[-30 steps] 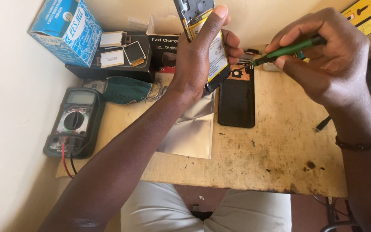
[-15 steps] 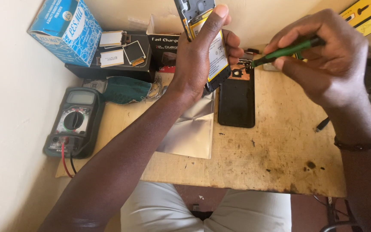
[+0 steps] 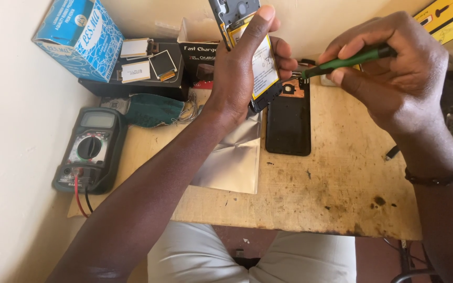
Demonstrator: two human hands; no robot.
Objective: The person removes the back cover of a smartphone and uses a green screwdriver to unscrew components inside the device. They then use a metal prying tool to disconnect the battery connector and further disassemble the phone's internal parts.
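Fingers (image 3: 268,21) around opened phone (image 3: 247,47), screwdriver (image 3: 349,60) tip at its right edge.

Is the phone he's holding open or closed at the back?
Open: the phone in the left hand shows its bare battery; no back cover is on.

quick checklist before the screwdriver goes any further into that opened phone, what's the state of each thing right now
1. Grip on the opened phone: left hand wraps it, lifted off the table. Ok.
2. Grip on the green screwdriver: right hand pinches the handle. Ok.
3. Tip seated on a screw: tip sits at the phone's edge, contact hidden. Cannot tell.
4. Loose screws accounted for: none visible. Cannot tell.
5. Black back cover: flat on the table, apart from both hands. Ok.
6. Multimeter: at the left edge, leads hanging over. Ok.
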